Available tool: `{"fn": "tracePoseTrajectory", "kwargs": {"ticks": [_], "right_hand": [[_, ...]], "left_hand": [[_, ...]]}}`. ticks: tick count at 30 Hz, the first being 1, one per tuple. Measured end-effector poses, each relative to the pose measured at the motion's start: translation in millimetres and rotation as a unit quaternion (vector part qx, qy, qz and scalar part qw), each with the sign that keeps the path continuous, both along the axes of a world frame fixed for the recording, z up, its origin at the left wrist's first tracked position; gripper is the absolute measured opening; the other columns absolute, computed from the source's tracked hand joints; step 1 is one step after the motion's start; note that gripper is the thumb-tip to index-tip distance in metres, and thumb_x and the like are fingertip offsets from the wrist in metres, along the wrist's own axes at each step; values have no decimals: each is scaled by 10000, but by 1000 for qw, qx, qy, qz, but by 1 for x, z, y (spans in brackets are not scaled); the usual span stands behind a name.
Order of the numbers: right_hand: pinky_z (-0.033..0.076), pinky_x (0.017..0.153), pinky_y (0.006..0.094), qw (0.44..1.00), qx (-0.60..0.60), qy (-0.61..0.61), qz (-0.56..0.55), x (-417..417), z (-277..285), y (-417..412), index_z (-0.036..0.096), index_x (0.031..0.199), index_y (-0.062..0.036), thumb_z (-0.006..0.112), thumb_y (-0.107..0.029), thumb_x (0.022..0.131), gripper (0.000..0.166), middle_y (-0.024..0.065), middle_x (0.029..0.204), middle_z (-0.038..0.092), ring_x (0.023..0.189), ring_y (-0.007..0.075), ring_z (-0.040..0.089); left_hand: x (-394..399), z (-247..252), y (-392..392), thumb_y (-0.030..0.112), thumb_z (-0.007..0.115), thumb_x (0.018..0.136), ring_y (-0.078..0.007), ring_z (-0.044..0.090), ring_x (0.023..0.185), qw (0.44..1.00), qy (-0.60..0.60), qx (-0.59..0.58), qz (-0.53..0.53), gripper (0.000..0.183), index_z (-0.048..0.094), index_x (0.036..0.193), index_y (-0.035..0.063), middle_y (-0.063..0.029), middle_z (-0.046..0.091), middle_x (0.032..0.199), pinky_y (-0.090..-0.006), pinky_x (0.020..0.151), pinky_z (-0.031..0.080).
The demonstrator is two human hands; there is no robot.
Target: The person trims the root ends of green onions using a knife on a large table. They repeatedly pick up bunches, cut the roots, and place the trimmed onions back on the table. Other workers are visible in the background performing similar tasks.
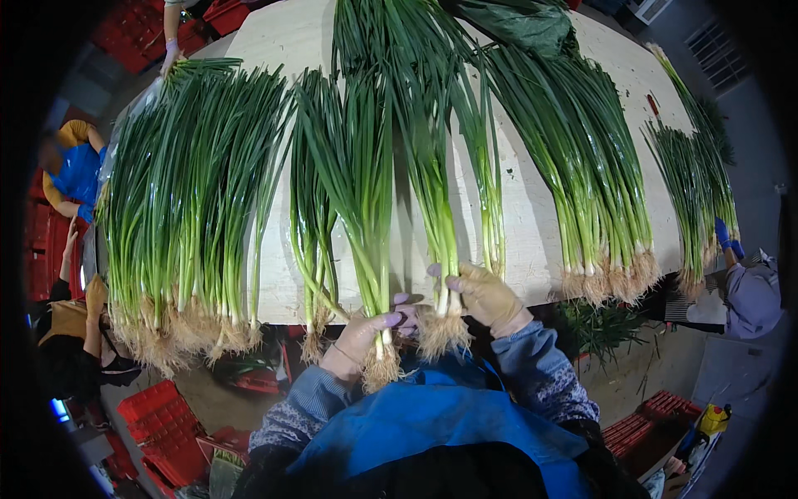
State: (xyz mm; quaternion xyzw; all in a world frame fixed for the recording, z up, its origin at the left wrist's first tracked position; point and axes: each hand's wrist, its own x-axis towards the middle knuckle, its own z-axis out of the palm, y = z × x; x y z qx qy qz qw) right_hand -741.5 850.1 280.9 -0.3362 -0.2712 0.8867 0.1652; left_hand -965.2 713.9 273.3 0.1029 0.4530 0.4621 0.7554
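My gloved left hand [361, 340] is closed around the white lower stalks of a small bunch of green onions [372, 268], its roots hanging just below my fingers. In my gloved right hand [489, 293] I grip a second bunch of green onions [441, 231] low on the stems, with the pale roots beneath the fist. The leaves of both bunches stretch away over the light wooden table [530, 249]. A few loose green onions [491, 206] lie to the right of the right-hand bunch. Another thin group of green onions [305, 237] rests left of my left hand.
A wide row of green onions [193, 206] covers the table's left side; another row [592, 187] lies at right. Dark leaves [523, 25] are heaped at the back. Co-workers' gloved hands [169, 57] [726, 237] show at both sides. Red crates [159, 430] stand on the floor.
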Motion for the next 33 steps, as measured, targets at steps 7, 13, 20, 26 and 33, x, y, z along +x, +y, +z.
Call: {"fn": "tracePoseTrajectory", "kwargs": {"ticks": [7,13,20,26,33], "right_hand": [[480,1029,421,987,24,148,50,-19,-11,-23,492,1336,45,526,-110,1001,371,195,1296,575,1206,284,573],[401,1078,345,990,44,133,24,-4,-17,-29,526,1327,44,543,-66,989,355,125,1302,577,1221,218,540],[353,1124,352,995,80,45,-25,13,-15,-17,459,1397,43,520,-73,999,419,145,1333,563,1277,250,498],[478,994,365,997,44,-43,-36,18,-16,-21,437,1408,41,491,-76,1015,414,151,1290,575,1156,216,561],[554,824,279,970,158,-127,-137,19,11,-33,535,1368,-21,573,1,952,419,67,1195,637,1005,153,620]], "left_hand": [[8,7,-3,95,639,893,-252,598,1167,998,-54,-26,31,552,446,1392,-42,-154,607,1286,-382,986,498],[-2,17,-4,90,650,873,-288,581,1190,997,-59,28,48,596,423,1404,-56,-177,592,1292,-394,1036,462],[1,12,-1,61,591,914,-321,552,1232,998,-61,-4,20,609,350,1462,-55,-227,510,1383,-396,1025,471],[2,7,-3,33,610,893,-320,584,1167,998,-52,-16,41,591,385,1431,-66,-223,569,1284,-397,933,527],[-10,46,-18,31,679,840,-238,662,845,997,16,-5,70,484,538,1294,-59,-148,676,992,-362,772,557]]}}
